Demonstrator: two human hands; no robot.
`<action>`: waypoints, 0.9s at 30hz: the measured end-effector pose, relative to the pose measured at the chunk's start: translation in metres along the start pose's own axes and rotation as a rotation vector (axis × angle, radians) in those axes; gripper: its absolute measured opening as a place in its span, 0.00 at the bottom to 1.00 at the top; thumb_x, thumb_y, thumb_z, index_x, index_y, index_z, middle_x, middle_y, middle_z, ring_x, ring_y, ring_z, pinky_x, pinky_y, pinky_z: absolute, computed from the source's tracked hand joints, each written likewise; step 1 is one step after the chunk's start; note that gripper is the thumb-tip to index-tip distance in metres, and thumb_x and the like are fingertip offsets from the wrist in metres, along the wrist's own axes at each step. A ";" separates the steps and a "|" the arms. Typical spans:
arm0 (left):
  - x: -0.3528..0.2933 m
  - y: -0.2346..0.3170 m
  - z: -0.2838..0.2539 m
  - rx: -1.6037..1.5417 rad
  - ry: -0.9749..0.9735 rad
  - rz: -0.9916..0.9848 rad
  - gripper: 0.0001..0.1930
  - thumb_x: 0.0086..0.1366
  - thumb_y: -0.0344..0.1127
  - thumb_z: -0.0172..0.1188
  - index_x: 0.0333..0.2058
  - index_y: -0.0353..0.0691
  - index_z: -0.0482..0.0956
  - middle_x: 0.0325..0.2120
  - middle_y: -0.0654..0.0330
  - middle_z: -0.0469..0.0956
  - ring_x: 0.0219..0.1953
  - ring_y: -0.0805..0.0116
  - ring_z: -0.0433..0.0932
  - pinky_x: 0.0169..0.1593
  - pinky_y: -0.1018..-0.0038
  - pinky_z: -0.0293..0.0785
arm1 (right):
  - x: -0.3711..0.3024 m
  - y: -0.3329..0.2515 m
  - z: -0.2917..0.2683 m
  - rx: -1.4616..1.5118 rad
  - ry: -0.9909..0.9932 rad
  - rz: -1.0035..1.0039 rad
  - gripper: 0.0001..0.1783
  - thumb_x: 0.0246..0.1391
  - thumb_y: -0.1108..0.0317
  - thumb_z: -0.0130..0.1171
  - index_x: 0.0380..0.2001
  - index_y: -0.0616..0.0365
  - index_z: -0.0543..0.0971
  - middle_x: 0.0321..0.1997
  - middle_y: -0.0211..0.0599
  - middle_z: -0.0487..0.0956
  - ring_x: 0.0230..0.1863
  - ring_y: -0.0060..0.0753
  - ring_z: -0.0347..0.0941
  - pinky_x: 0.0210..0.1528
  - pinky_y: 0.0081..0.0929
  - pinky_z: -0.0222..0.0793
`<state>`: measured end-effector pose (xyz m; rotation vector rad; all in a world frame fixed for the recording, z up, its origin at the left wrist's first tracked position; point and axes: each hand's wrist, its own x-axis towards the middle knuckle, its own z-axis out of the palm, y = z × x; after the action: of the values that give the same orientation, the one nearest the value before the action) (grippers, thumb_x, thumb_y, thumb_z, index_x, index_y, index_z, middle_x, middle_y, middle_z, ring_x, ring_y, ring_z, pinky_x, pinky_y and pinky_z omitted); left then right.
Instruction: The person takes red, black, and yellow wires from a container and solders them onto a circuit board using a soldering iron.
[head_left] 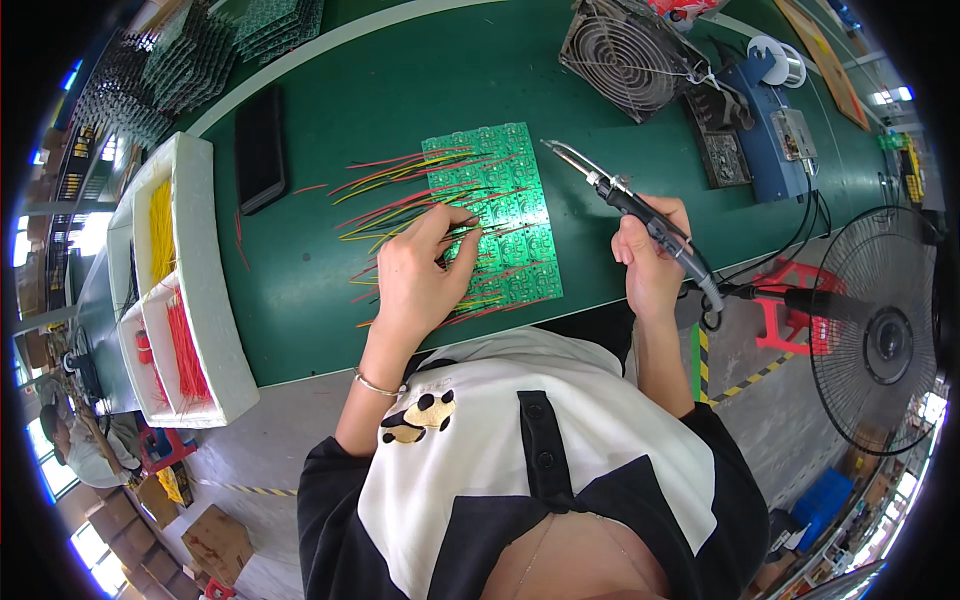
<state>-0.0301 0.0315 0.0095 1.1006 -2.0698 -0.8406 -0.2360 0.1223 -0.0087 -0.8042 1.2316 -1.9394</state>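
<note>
A green circuit board panel [515,215] lies on the green worktop, with red, yellow and black wires [385,205] running across it and past its left edge. My left hand [425,265] rests over the board's left part among these wires, thumb and forefinger curled toward each other. Its fingertips are partly hidden, so what they pinch cannot be made out. To the right of the board, my right hand [652,255] is closed around a grey and black soldering iron [655,225] with a thin metal guide beside its tip. The tip points up and left, apart from the board.
On the left stands a white foam box [215,300] with yellow and red wires. A black phone [262,150] lies beyond it. At the back right are a small square fan [625,60], a blue soldering unit [765,125] and a solder reel [778,62]. A large fan [885,335] stands right.
</note>
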 end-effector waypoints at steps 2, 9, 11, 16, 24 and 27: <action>0.000 0.001 -0.001 -0.011 0.018 0.002 0.05 0.51 0.29 0.60 0.27 0.37 0.74 0.21 0.58 0.75 0.17 0.68 0.73 0.20 0.77 0.66 | -0.001 -0.002 -0.001 -0.103 -0.011 -0.031 0.12 0.48 0.80 0.55 0.36 0.65 0.67 0.19 0.32 0.70 0.16 0.16 0.61 0.17 0.16 0.58; -0.002 -0.002 0.000 0.048 0.009 0.035 0.05 0.50 0.29 0.61 0.27 0.38 0.74 0.14 0.62 0.69 0.11 0.73 0.60 0.17 0.76 0.57 | -0.001 -0.004 -0.005 -0.029 0.027 0.007 0.08 0.51 0.75 0.54 0.33 0.63 0.67 0.15 0.33 0.68 0.12 0.17 0.60 0.14 0.16 0.58; -0.002 -0.001 0.000 0.064 0.013 0.029 0.05 0.49 0.29 0.61 0.26 0.39 0.74 0.14 0.63 0.68 0.12 0.73 0.61 0.17 0.76 0.57 | -0.001 -0.003 -0.005 -0.016 0.029 0.007 0.08 0.51 0.74 0.54 0.32 0.63 0.67 0.15 0.33 0.68 0.12 0.18 0.60 0.14 0.17 0.58; -0.003 0.002 0.004 0.132 0.040 0.022 0.04 0.50 0.30 0.60 0.26 0.41 0.74 0.14 0.64 0.67 0.12 0.72 0.62 0.17 0.75 0.58 | 0.001 -0.005 -0.002 -0.012 0.026 0.023 0.07 0.51 0.74 0.54 0.32 0.63 0.67 0.15 0.35 0.69 0.12 0.19 0.61 0.16 0.18 0.60; 0.005 -0.002 0.006 0.120 0.089 0.054 0.05 0.50 0.28 0.61 0.26 0.38 0.74 0.11 0.64 0.66 0.10 0.76 0.58 0.17 0.78 0.56 | 0.003 -0.006 -0.002 -0.010 0.053 0.042 0.07 0.52 0.73 0.53 0.33 0.64 0.68 0.15 0.35 0.69 0.12 0.20 0.62 0.16 0.18 0.60; 0.006 -0.001 0.006 0.126 0.089 0.051 0.05 0.50 0.28 0.61 0.26 0.38 0.74 0.11 0.64 0.66 0.10 0.76 0.58 0.17 0.78 0.57 | 0.001 -0.003 -0.003 -0.043 0.040 0.016 0.07 0.53 0.73 0.52 0.33 0.64 0.68 0.15 0.35 0.69 0.12 0.20 0.62 0.15 0.18 0.60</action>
<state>-0.0373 0.0270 0.0066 1.1258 -2.0900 -0.6324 -0.2402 0.1239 -0.0065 -0.7777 1.3039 -1.9305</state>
